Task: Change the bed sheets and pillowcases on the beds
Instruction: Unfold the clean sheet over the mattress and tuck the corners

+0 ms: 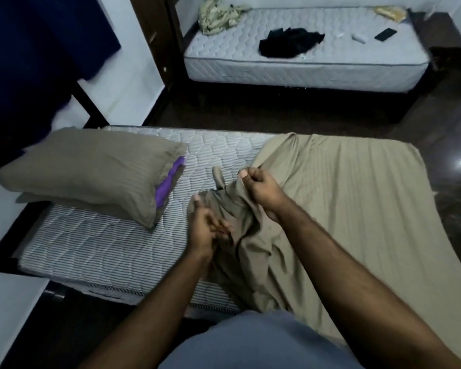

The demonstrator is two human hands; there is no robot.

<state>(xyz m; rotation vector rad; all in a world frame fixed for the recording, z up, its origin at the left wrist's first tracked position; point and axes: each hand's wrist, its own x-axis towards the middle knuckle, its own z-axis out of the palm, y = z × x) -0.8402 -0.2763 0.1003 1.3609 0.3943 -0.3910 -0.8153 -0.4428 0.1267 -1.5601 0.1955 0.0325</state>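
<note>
The bed sheet (343, 198) is khaki with faint tone-on-tone stripes, as is the pillowcase (91, 169); a purple pillow (168, 182) shows at its open end. The near mattress (91, 249) is white with thin grey stripes and hexagon quilting. The far mattress (317, 65) is white and quilted, carrying black clothing (290, 42), a pale green patterned cloth (218, 14) and a black phone (386, 34).

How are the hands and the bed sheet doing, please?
Both hands, left and right, grip bunched khaki striped bed sheet. Khaki pillow sits on bare mattress ahead.
</note>
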